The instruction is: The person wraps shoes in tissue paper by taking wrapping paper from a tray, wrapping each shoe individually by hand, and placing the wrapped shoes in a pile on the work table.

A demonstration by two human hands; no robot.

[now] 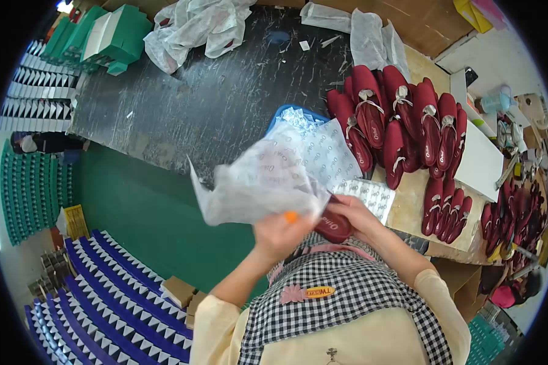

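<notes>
Left hand (276,236) grips the white sheet (265,182). Right hand (356,214) grips the maroon slipper (335,227), which lies between both hands, partly under the sheet.

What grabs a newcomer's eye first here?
Probably the dark red shoes massed on the table's right side. Next, the pale, blurred printed sheet in the left hand, beside a red shoe in the right hand. Then the curved blue-and-white rows, lower left.
</notes>
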